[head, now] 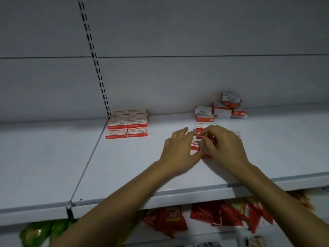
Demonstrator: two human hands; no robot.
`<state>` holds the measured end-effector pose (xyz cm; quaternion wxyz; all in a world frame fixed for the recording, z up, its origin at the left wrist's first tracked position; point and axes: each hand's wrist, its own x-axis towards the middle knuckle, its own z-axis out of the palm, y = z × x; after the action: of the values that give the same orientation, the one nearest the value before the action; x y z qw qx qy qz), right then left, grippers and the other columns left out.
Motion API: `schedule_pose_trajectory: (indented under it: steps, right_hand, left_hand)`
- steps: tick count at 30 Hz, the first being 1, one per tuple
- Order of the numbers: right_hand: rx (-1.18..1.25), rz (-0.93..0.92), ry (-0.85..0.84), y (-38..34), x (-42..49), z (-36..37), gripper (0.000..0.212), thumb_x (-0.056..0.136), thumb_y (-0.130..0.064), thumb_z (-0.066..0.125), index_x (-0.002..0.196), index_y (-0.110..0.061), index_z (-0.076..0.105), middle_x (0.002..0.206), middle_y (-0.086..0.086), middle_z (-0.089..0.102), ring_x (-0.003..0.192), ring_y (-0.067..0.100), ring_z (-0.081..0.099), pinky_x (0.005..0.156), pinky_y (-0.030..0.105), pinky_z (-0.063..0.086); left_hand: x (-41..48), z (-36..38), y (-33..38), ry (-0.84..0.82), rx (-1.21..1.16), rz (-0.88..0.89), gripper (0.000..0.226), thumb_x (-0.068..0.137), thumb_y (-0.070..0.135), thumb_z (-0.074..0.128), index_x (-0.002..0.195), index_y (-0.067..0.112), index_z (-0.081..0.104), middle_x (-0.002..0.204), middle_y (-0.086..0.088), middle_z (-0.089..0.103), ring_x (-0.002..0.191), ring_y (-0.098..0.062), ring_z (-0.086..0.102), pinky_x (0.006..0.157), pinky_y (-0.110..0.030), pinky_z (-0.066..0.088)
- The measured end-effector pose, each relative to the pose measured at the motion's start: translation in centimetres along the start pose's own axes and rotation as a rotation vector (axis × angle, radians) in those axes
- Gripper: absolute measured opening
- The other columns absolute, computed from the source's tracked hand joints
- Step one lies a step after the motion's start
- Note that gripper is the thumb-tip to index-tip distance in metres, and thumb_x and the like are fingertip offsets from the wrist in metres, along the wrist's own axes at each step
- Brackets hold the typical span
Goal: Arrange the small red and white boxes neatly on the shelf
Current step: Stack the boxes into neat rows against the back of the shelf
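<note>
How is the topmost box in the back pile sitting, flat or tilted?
Tilted: the topmost box rests askew atop the jumbled pile.

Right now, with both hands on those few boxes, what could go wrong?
The left hand and right hand grip several small boxes at once; one may slip out.
The loose pile behind them is stacked crookedly, its top box tilted; a bump could topple it.
Set down roughly, they might knock the neat block out of line.

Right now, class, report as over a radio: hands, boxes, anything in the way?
Left hand and right hand both gripping small boxes mid-shelf. Neat block at back left; loose pile back right, unsorted. Nothing between hands and block.
</note>
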<state>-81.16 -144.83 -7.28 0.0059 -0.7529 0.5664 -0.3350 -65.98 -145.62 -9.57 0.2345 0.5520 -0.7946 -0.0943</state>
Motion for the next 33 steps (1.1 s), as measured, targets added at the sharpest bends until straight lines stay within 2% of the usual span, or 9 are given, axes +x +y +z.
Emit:
schedule_pose_trajectory:
  steps: [3,8,11,13,18,21,26,30,33]
  right_hand:
    - [0.075,0.058,-0.021,2.8,-1.1,-0.2,0.015,0.093,-0.030,0.056,0.104,-0.024,0.065,0.103,-0.007,0.068,0.083,0.007,0.063,0.074,0.024,0.054]
    - [0.227,0.152,-0.069,4.4,-1.3,0.3,0.009,0.090,-0.035,0.059,0.096,-0.029,0.062,0.095,-0.013,0.067,0.077,0.004,0.063,0.068,0.022,0.054]
    - [0.167,0.129,-0.079,4.4,-1.3,0.5,0.023,0.085,-0.050,0.060,0.097,-0.030,0.060,0.092,-0.015,0.062,0.075,0.005,0.058,0.068,0.024,0.051]
    - [0.125,0.105,-0.104,4.3,-1.4,0.6,0.037,0.081,-0.060,0.059,0.103,-0.030,0.061,0.098,-0.014,0.060,0.077,0.005,0.056,0.067,0.021,0.047]
    - [0.031,0.020,-0.179,4.3,-1.5,0.7,0.067,0.071,-0.078,0.053,0.121,-0.034,0.059,0.117,-0.013,0.058,0.092,0.005,0.054,0.072,0.021,0.045]
    - [-0.012,0.008,-0.183,4.2,-1.6,0.8,0.068,0.073,-0.074,0.055,0.128,-0.034,0.053,0.124,-0.011,0.056,0.104,0.008,0.055,0.079,0.023,0.046]
    - [-0.032,-0.010,-0.155,4.0,-1.8,0.5,0.044,0.082,-0.053,0.053,0.120,-0.030,0.054,0.116,-0.009,0.058,0.095,0.009,0.054,0.073,0.021,0.045]
    - [0.045,-0.027,-0.181,4.2,-1.7,0.2,0.044,0.082,-0.042,0.060,0.122,-0.028,0.050,0.119,-0.009,0.058,0.094,0.009,0.056,0.077,0.024,0.051]
    - [0.046,-0.046,-0.179,4.3,-1.5,0.3,0.044,0.082,-0.045,0.060,0.122,-0.029,0.051,0.120,-0.009,0.059,0.096,0.008,0.056,0.080,0.026,0.051]
  left_hand:
    - [0.2,2.0,-0.2,-0.031,0.070,-0.099,0.071,0.087,0.068,0.036,0.146,0.031,0.025,0.157,0.000,0.021,0.143,-0.024,0.020,0.116,-0.048,0.018]
    - [0.0,2.1,-0.3,0.025,0.061,-0.113,0.067,0.086,0.068,0.040,0.140,0.029,0.039,0.147,0.003,0.039,0.131,-0.019,0.039,0.108,-0.043,0.034]
    - [-0.3,2.1,0.1,0.069,0.015,-0.132,0.065,0.085,0.065,0.046,0.139,0.029,0.040,0.142,0.005,0.043,0.126,-0.016,0.042,0.105,-0.039,0.038]
    - [-0.3,1.9,0.1,0.101,-0.042,-0.165,0.065,0.084,0.061,0.054,0.138,0.028,0.040,0.141,0.005,0.045,0.124,-0.016,0.043,0.103,-0.040,0.041]
    - [-0.1,1.6,-0.1,0.159,-0.167,-0.231,0.056,0.084,0.038,0.068,0.134,0.026,0.046,0.129,0.003,0.058,0.112,-0.015,0.053,0.094,-0.029,0.047]
    - [0.0,1.6,-0.3,0.169,-0.242,-0.266,0.058,0.080,0.037,0.072,0.132,0.028,0.046,0.123,0.004,0.062,0.106,-0.016,0.059,0.090,-0.032,0.053]
    - [-0.3,1.1,0.0,0.245,-0.391,-0.286,0.065,0.076,0.027,0.078,0.131,0.029,0.044,0.113,0.007,0.060,0.093,-0.009,0.057,0.069,-0.007,0.045]
    - [-0.4,1.0,0.3,0.298,-0.463,-0.292,0.065,0.075,0.026,0.079,0.131,0.029,0.046,0.115,0.010,0.056,0.097,-0.011,0.056,0.069,-0.008,0.046]
    - [-0.6,0.7,0.2,0.257,-0.408,-0.342,0.062,0.074,0.033,0.078,0.128,0.025,0.050,0.114,0.007,0.058,0.095,-0.013,0.058,0.060,-0.007,0.047]
